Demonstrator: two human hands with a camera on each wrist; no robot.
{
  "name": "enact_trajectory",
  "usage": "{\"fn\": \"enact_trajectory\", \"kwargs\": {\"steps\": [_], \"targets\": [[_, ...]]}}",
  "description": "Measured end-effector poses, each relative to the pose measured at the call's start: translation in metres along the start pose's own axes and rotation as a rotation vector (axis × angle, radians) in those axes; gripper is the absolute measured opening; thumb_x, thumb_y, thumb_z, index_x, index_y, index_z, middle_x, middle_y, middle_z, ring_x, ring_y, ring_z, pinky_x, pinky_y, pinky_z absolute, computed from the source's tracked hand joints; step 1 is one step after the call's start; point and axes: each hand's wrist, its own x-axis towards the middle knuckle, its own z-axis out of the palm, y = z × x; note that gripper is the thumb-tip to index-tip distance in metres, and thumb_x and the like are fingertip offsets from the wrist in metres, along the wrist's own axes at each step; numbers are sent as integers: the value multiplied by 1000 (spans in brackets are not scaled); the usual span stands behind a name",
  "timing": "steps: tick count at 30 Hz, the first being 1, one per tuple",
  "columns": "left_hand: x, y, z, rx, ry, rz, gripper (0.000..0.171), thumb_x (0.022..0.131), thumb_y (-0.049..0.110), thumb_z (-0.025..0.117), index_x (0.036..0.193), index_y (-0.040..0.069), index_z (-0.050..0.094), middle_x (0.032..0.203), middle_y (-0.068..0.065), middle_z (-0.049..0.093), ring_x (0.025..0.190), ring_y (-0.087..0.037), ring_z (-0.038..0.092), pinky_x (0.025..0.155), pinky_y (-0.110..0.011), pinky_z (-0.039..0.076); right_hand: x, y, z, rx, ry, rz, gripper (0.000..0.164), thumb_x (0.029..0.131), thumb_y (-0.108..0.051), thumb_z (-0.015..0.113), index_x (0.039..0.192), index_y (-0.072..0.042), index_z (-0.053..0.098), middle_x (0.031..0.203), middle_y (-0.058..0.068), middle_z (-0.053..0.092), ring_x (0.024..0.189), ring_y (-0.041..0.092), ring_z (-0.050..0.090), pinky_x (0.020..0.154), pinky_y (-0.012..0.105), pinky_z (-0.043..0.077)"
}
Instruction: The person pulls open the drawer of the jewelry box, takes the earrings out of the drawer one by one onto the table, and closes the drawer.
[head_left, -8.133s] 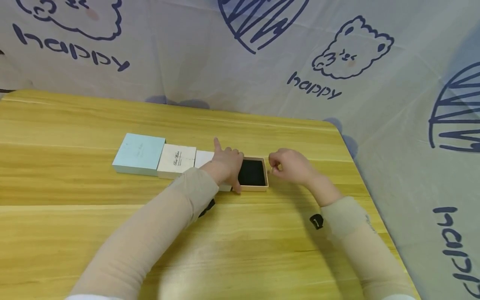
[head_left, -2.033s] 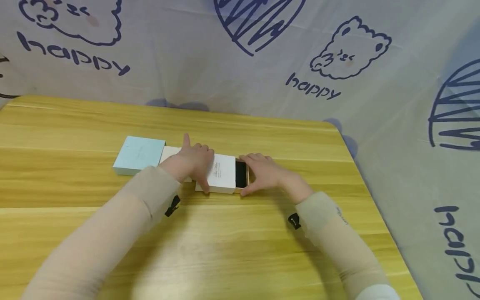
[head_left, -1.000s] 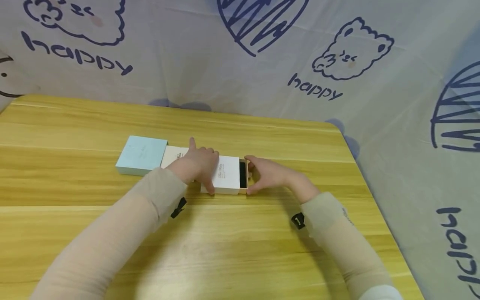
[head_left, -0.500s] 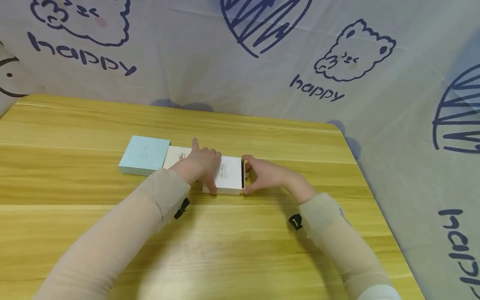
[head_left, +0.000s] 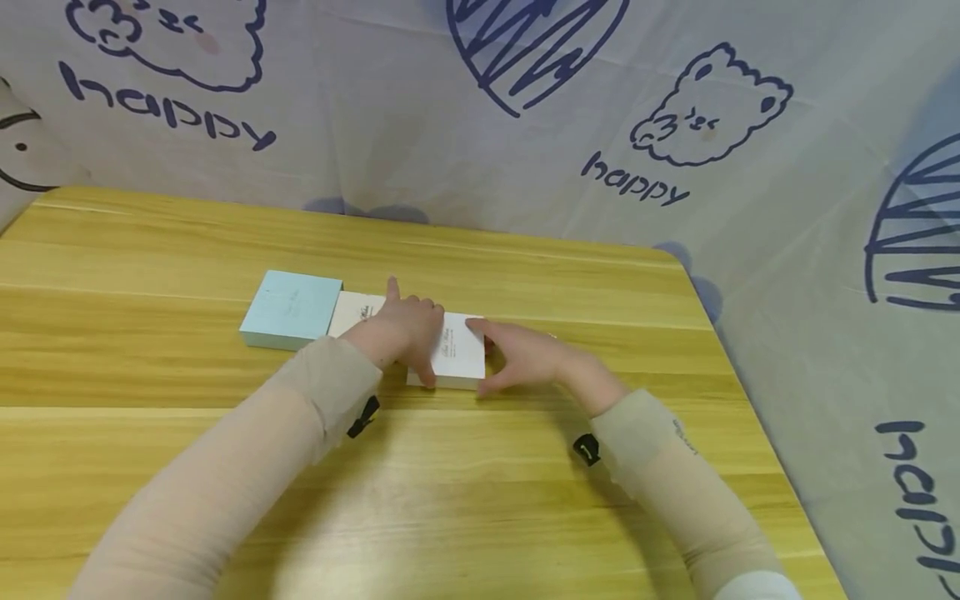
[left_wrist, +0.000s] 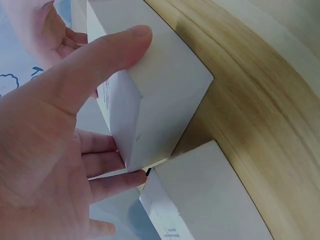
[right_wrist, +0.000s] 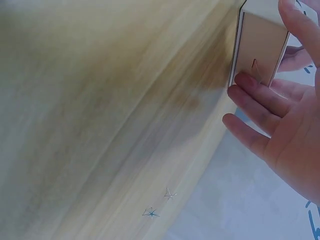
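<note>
A white drawer-style box (head_left: 460, 354) with dark lettering lies on the table, its inner tray flush inside the sleeve. My left hand (head_left: 408, 329) grips the sleeve's left part, thumb on the front side and fingers at the back. In the left wrist view the thumb presses flat on the white box (left_wrist: 165, 80). My right hand (head_left: 525, 354) spans the box's right end, thumb at the front edge and index finger at the back. In the right wrist view the pale tray end (right_wrist: 262, 45) carries a small ribbon tab, with a curled fingertip touching beside it.
A cream box (head_left: 352, 310) sits just left of the white one, partly behind my left hand. Beyond it stands a larger light-blue box (head_left: 292, 304). Two small star-shaped pieces (right_wrist: 151, 213) lie on the wooden table (head_left: 450, 483) near the right hand. A printed cloth (head_left: 390, 125) hangs behind.
The black-lined tray, wide open earlier, has slid left into the white sleeve with my right hand at its end. My left hand has shifted left and stays on the sleeve.
</note>
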Motion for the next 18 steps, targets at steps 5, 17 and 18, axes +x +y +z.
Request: {"fn": "enact_trajectory", "kwargs": {"steps": [5,17,18], "targets": [[2,1,0,-14,9,13,102,65,54,78,140,-1,36,141,-17,45,130,-36,41,110,-66,1,-2,0,0,-43,20,35,94,75,-34,77,147,-3,25,135,10,50,119,19,50,104,36,40],[23,10,3,91,188,-54,71,77,52,69,129,7,52,134,-13,51,127,-33,44,113,-62,7,3,11,0,-243,177,229,81,83,-39,67,146,-4,29,134,15,53,114,26,56,92,41,48],[24,9,3,85,198,-60,68,78,52,68,128,7,54,133,-13,52,126,-33,45,113,-62,7,4,13,-1,-266,186,241,80,84,-39,67,146,-5,29,132,15,55,111,26,58,89,41,50]]}}
